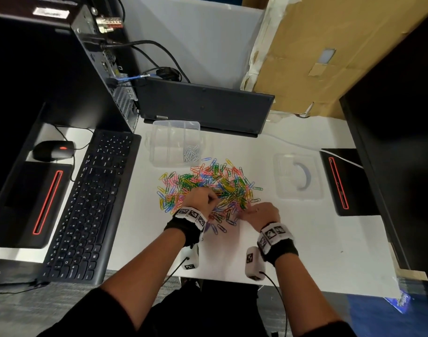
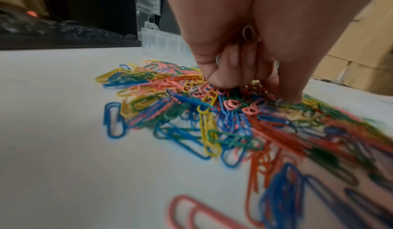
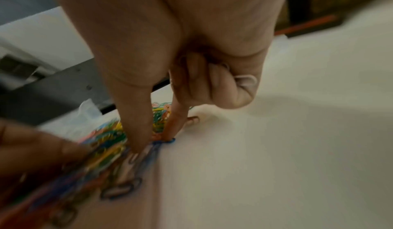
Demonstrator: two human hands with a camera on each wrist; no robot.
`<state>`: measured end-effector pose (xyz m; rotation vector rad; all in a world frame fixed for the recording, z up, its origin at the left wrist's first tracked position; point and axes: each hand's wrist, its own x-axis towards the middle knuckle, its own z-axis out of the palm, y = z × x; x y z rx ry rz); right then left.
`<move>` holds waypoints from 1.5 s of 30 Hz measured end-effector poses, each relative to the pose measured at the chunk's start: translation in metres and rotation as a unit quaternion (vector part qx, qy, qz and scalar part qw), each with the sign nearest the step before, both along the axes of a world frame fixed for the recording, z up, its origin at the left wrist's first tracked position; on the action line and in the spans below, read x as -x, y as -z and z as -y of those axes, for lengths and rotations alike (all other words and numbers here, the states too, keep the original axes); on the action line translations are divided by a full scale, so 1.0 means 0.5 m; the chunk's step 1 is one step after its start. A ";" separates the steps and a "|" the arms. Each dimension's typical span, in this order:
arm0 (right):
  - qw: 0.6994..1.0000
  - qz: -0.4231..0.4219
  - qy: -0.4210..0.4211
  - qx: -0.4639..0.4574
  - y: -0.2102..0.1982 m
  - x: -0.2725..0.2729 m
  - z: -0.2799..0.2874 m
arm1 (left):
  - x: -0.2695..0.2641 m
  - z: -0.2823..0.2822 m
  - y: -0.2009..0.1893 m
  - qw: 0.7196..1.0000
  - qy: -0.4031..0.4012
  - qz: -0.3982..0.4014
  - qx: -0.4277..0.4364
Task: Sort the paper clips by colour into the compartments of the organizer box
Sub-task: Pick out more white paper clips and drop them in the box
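Observation:
A heap of mixed coloured paper clips (image 1: 208, 186) lies on the white desk. Behind it stands the clear organizer box (image 1: 176, 142), with white clips (image 1: 191, 153) in its near right compartment. My left hand (image 1: 209, 197) is on the heap's left part. In the left wrist view its curled fingers (image 2: 225, 74) dig into the clips, and white clips (image 2: 247, 32) are tucked in the palm. My right hand (image 1: 247, 214) is at the heap's near right edge. Its thumb and forefinger (image 3: 136, 132) reach down to the clips while the curled fingers hold white clips (image 3: 244, 79).
The box's clear lid (image 1: 296, 176) lies right of the heap. A black keyboard (image 1: 91, 205) and mouse (image 1: 53, 149) are to the left. A computer tower (image 1: 98, 69) and a laptop (image 1: 203, 105) stand behind. A monitor base (image 1: 341, 181) is on the right.

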<state>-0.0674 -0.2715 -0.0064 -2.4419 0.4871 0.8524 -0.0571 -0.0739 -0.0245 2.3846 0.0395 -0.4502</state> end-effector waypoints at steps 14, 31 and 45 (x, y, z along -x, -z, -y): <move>0.997 0.072 0.001 -0.007 0.026 0.016 0.029 | 0.000 -0.048 0.015 0.970 -0.126 -0.113 0.177; 0.995 0.092 0.023 0.037 0.006 0.027 0.024 | 0.032 -0.049 0.002 0.896 -0.191 -0.217 0.337; 0.996 0.072 -0.007 0.058 0.019 0.017 -0.052 | -0.023 -0.023 -0.007 0.973 -0.136 -0.075 0.171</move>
